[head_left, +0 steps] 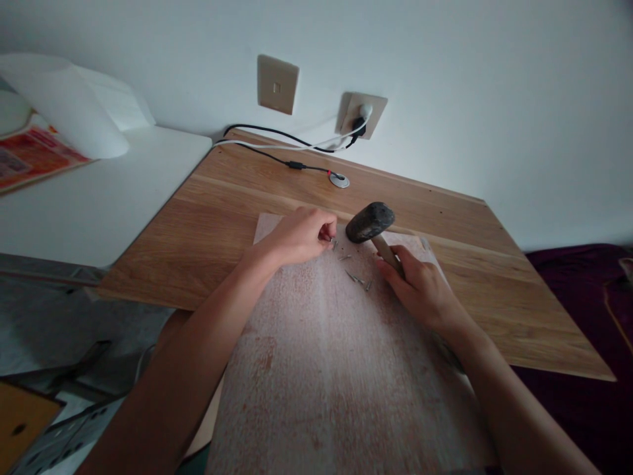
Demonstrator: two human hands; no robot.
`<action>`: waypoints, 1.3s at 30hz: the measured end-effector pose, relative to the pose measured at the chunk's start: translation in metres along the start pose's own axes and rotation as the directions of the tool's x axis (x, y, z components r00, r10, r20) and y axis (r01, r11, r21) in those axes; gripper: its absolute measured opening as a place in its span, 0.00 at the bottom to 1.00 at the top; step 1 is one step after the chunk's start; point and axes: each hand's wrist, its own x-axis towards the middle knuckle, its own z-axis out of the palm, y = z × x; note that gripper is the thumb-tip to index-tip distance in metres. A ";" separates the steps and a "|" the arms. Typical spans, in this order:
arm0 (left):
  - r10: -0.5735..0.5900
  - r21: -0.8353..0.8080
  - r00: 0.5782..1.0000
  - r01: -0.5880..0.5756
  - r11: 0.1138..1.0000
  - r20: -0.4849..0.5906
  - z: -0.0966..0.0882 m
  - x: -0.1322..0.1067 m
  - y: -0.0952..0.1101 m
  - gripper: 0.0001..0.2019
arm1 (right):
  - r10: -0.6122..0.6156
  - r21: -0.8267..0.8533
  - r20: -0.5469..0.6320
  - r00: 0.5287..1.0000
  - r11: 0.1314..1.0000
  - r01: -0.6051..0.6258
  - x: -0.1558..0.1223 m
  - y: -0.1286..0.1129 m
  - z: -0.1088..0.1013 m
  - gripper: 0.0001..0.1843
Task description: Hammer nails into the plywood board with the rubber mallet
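Now the left hand rests near the far end of a pale, whitewashed board. Its fingers are curled in, and thumb and forefinger pinch a small nail whose tip meets the board. Whether the nail stands quite upright is too small to tell.

Just to the right, the right hand is wrapped around the wooden handle of a hammer, fingers pressed together and closed on the shaft close below the head. The dark head hangs just above the board, near the pinched nail and slightly beyond it, not touching it. The side of the right hand lies on the board.

Between the two hands a few loose nails lie scattered flat on the board, apart from one another.

The board lies on a wooden table and runs from the person's lap toward the wall. At the back of the table a black and a white cable run to a socket on the wall, and the black one ends near a round metal grommet. A blank wall plate sits left of the socket. A white desk adjoins the table on the left, bearing a white bag and a red printed sheet. Dark purple cloth lies on the right.
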 end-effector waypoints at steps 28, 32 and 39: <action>0.131 -0.022 0.991 -0.131 0.991 -0.025 -0.004 -0.004 -0.001 0.07 | 0.024 0.044 0.026 0.999 0.999 -0.025 -0.001 -0.004 -0.004 0.21; 0.193 -0.014 0.981 -0.194 0.981 -0.028 -0.007 -0.006 -0.002 0.07 | 0.024 0.060 0.023 0.999 0.998 -0.026 -0.001 -0.004 -0.004 0.21; 0.242 0.067 0.970 -0.241 0.968 -0.010 -0.008 -0.008 -0.002 0.06 | 0.023 0.078 0.043 0.999 0.997 -0.026 -0.002 -0.003 -0.005 0.21</action>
